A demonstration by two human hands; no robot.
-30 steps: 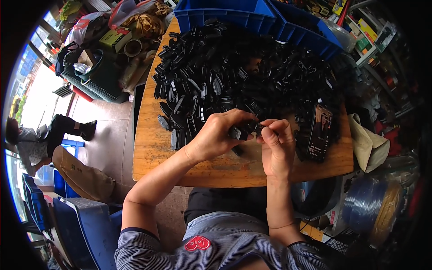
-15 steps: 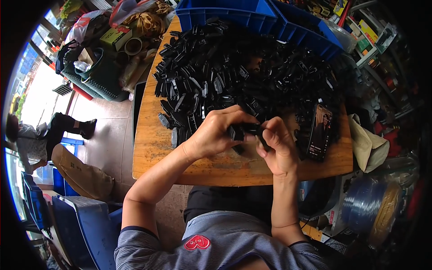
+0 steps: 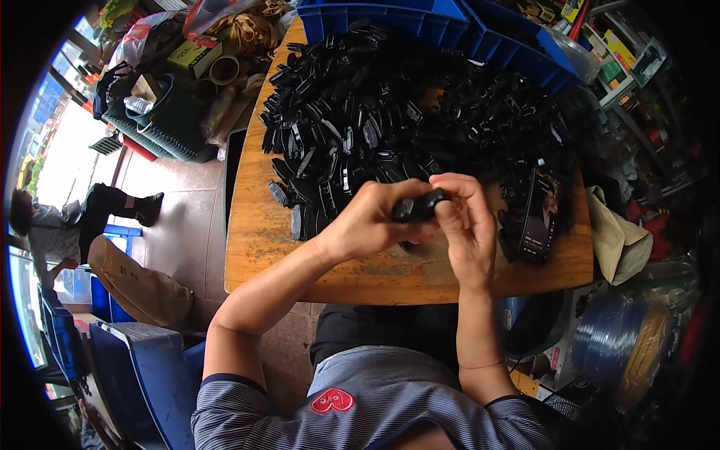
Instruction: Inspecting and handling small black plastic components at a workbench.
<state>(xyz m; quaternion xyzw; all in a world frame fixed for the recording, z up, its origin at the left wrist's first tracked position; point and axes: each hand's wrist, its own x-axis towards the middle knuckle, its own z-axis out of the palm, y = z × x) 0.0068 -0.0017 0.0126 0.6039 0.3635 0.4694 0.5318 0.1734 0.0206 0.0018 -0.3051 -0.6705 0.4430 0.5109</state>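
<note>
Over the near part of the wooden table (image 3: 255,262), both hands meet around a small black plastic part (image 3: 411,210). My left hand (image 3: 367,223) is closed on it, thumb and fingers wrapped about its body. Thumb and fingers of my right hand (image 3: 471,229) pinch its right end, where a dark round tip shows. The fingers hide much of the part, so its exact kind is unclear. Just beyond my hands spreads a large heap of similar black plastic pieces (image 3: 367,131), some long and curved with glossy edges.
Two blue plastic bins (image 3: 382,24) stand along the table's far edge. A phone (image 3: 538,217) with a lit screen leans among the pieces at right. Beige cloth (image 3: 619,236) and a wire spool (image 3: 619,345) lie off the right side. Another person (image 3: 56,232) is at far left.
My right hand has turned, its fingers now closing over the part's right end. The part has shifted up slightly between my hands. The view has moved a little.
</note>
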